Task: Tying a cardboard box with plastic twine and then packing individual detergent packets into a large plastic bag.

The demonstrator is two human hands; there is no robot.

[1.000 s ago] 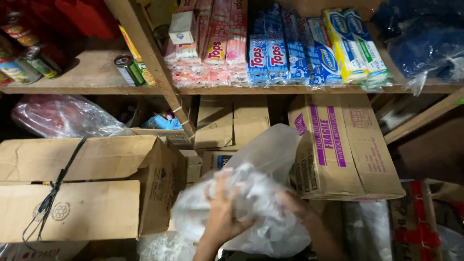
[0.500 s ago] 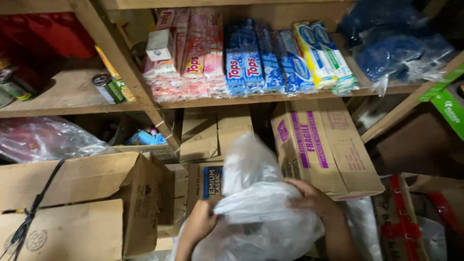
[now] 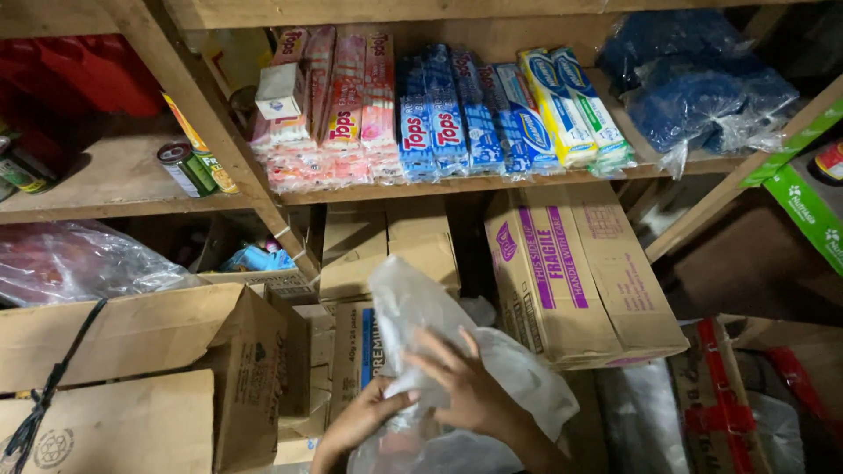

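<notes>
Fingers of both hands [image 3: 421, 408] grip clear plastic bag [image 3: 439, 351].

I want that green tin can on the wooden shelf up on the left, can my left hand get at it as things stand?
Probably, once it lets go. The left hand is gripping the clear plastic bag low down. The green tin can lies near the wooden shelf's front edge, with nothing before it, only the open brown cardboard box below.

plastic bag [image 3: 492, 369] between cardboard boxes [image 3: 149, 369], shelf [image 3: 492, 183] of packets [image 3: 439, 114] above
</notes>
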